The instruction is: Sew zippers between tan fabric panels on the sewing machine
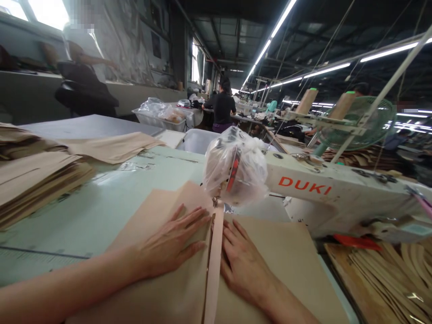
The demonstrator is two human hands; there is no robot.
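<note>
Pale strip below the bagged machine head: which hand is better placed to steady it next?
Right, probably. The right hand lies flat, thumb side at the edge of the pale strip; the left hand is also close, but a dark line runs between it and the strip.

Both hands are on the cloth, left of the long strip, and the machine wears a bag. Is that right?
Not quite: in the head view, only the left hand is left of the strip; the right hand is right of it. Both are on the cloth, and the machine wears a bag.
</note>
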